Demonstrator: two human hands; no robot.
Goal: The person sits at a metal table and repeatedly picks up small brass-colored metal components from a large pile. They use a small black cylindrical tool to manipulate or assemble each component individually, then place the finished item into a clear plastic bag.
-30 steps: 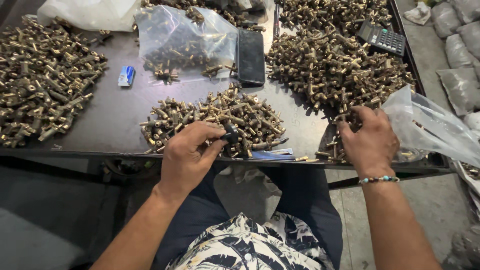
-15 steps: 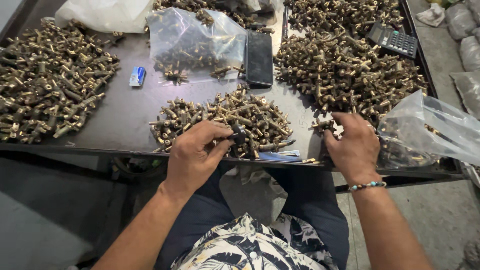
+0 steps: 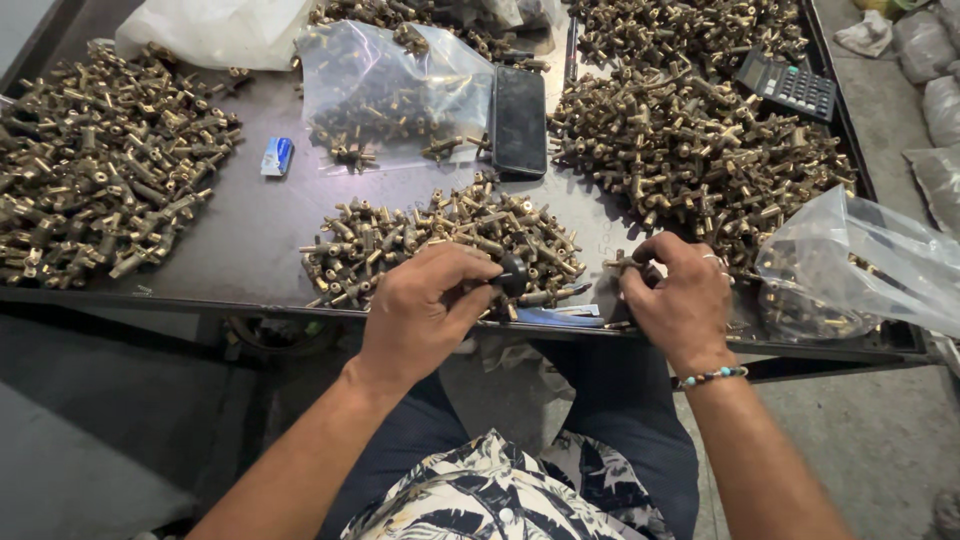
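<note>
From the head camera, the left hand (image 3: 425, 315) pinches a small black round knob (image 3: 513, 274) between its fingertips, just over the near pile of brass fittings (image 3: 440, 245) on the dark surface (image 3: 250, 215). The right hand (image 3: 680, 295) is closed around a single brass fitting (image 3: 622, 263) at the surface's front edge. A black phone (image 3: 519, 120) lies behind the pile, and a clear plastic bag (image 3: 865, 265) sits right of the right hand.
</note>
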